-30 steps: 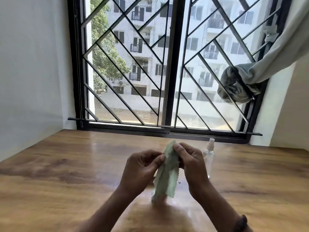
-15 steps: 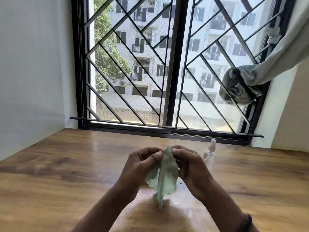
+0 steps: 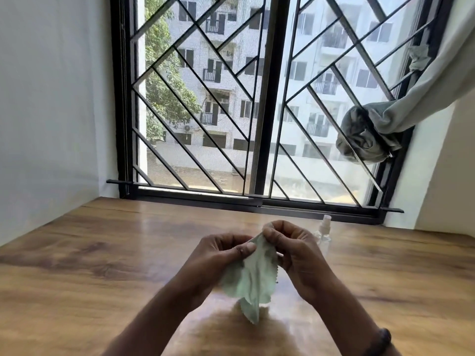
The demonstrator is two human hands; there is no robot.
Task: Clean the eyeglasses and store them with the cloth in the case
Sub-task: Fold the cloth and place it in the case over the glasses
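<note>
I pinch the green cloth (image 3: pixel 250 278) between my left hand (image 3: pixel 218 260) and right hand (image 3: pixel 295 253) above the bench (image 3: pixel 102 265), probably wiping; glasses unseen, spray bottle (image 3: pixel 323 232) at two o'clock.

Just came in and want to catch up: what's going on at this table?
A person is holding a pale green cleaning cloth up over a wooden table, pinching its top between the left hand and the right hand so the rest hangs down. A small clear spray bottle stands on the table just behind the right hand. No eyeglasses or case can be seen; the cloth may hide something, but that cannot be told.
</note>
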